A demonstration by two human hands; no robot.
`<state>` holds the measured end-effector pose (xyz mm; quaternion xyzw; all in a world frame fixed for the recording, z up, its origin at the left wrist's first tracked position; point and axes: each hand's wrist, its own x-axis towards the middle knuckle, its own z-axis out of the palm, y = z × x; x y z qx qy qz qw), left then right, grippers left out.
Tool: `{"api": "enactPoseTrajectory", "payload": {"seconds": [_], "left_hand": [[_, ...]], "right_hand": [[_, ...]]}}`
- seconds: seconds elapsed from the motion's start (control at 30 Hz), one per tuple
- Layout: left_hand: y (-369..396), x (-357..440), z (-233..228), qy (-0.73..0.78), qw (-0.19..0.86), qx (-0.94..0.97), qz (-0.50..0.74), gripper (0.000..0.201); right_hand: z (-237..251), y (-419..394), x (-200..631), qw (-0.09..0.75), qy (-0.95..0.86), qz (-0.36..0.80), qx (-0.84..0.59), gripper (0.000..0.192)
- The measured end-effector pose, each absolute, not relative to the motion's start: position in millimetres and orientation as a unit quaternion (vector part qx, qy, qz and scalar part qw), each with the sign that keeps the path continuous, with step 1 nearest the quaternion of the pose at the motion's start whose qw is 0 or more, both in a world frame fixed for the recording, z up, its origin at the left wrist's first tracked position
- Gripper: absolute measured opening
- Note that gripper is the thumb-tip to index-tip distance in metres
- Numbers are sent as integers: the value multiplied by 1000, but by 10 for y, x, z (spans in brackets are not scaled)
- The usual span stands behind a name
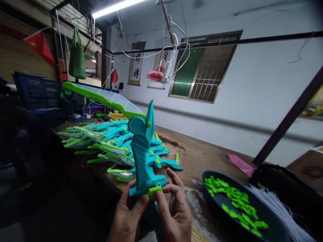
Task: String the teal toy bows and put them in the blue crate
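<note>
Head view: a teal toy (142, 154) is held up near centre, left hand (129, 216) and right hand (176, 211) clasped on it at a green clip (153, 192). Farther left, toys (114, 129) pile on the tabletop (194, 154); near right, a basin (223, 199) holds green pieces (222, 185).

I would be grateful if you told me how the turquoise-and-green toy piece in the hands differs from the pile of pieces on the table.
The held toy piece stands roughly upright between the left hand and the right hand, while the pile lies spread on the table.
The held toy piece is single, with its outline mostly clear; the pile is many pieces, overlapping.
Both show turquoise and lime green.
</note>
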<state>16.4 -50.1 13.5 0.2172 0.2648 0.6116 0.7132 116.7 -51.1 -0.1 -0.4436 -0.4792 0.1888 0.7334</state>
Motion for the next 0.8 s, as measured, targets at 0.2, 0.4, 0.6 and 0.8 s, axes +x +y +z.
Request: {"api": "enactPoseTrajectory", "payload": {"seconds": [0.2,0.4,0.6,0.8], "left_hand": [[-559,136,112,297,675,251,627,72],[-609,79,163,359,594,333,639,65],[-692,61,217,387,530,337,675,62],[-636,58,109,391,501,360,683,61]], "right_hand": [[158,-588,1257,674,-548,239,-434,35],[530,-669,1509,501,-668,328,-442,39],[678,-683,1436,487,-686,343,-417,23],[602,-614,1441,474,-708,270,-449,22]]}}
